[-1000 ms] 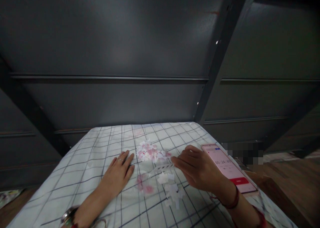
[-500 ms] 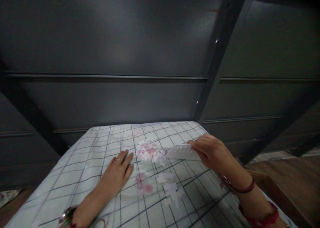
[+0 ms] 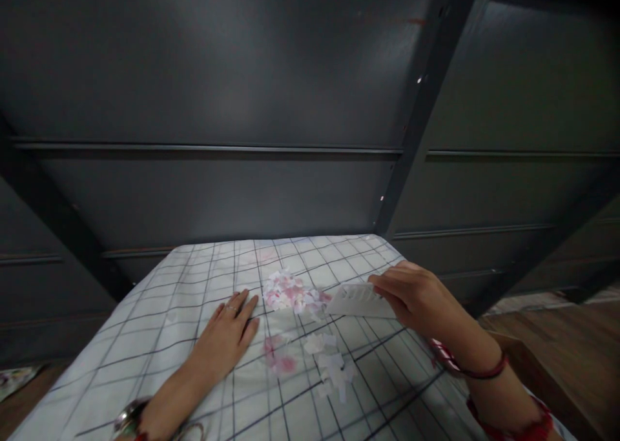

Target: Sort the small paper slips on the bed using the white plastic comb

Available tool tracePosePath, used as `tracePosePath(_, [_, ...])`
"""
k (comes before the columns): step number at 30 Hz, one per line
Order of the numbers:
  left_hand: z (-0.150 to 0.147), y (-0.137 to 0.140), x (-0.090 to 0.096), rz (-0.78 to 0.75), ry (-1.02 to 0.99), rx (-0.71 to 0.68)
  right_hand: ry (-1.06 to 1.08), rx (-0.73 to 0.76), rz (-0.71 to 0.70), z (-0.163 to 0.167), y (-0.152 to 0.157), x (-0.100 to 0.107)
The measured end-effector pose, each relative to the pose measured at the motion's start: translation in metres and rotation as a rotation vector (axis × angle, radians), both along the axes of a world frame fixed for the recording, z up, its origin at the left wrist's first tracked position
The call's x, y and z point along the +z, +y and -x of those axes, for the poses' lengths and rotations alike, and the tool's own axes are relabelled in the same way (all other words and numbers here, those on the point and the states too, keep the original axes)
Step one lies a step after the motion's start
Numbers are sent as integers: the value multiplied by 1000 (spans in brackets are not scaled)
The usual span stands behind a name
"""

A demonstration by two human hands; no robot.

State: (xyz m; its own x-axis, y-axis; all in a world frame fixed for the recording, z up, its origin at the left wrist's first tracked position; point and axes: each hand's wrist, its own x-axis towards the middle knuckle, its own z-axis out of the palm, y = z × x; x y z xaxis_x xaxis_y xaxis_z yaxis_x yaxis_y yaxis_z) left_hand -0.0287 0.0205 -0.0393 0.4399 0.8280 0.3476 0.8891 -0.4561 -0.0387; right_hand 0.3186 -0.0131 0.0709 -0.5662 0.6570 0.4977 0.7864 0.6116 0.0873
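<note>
My right hand (image 3: pixel 411 296) grips a white plastic scraper (image 3: pixel 356 302) by its right end. The scraper is flat, with a row of slots near its upper edge, and stands tilted on the cloth. Its left end is close to a heap of white and pink paper scraps (image 3: pixel 290 292); whether it touches the heap is hard to tell. To the left of the heap, my left hand (image 3: pixel 225 334) lies flat on the checked tablecloth (image 3: pixel 194 299), fingers spread and holding nothing. A looser group of white paper scraps (image 3: pixel 334 367) lies nearer to me.
Pink stains (image 3: pixel 279 356) mark the cloth between my left hand and the loose scraps. Behind the table rises a dark metal panel wall (image 3: pixel 232 195). A brown cardboard box (image 3: pixel 537 370) stands on the floor at the right, beside the table.
My right hand and the scraper have shifted slightly right and toward me, away from the heap. A few scraps at the heap's right edge have spread a little. My left hand stays put.
</note>
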Motion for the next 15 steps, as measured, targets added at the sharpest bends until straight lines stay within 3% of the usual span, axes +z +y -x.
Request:
tracePosePath(7, [0, 0, 1, 12, -14, -2, 30, 51, 25, 3, -3, 2])
tracePosePath(15, [0, 1, -1, 2, -7, 1, 59, 166, -98, 31, -8, -1])
